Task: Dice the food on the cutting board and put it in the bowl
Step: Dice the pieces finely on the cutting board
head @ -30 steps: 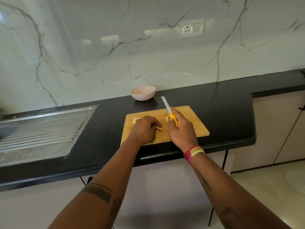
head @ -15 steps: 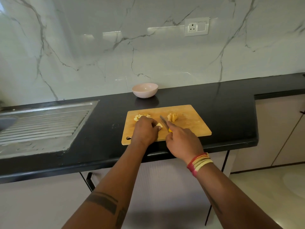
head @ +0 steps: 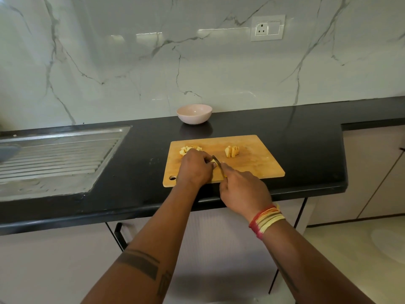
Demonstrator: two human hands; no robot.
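Two food piles on the cutting board [head: 252,163]: diced bits [head: 189,149] at far left, sliced stack [head: 231,151] mid-board, both unmoved vs 0.5 s ago. Left hand [head: 194,168] clenched over a pale piece [head: 214,161], mostly hidden. Right hand [head: 243,189] grips the knife [head: 218,165], blade against that piece, same spot as before; a second ago it was up by the sliced stack. Bowl [head: 194,113] sits on the bench [head: 306,137] behind the board, apart from it.

Diced food [head: 190,149] on board [head: 258,163]; pink bowl [head: 194,114] behind.
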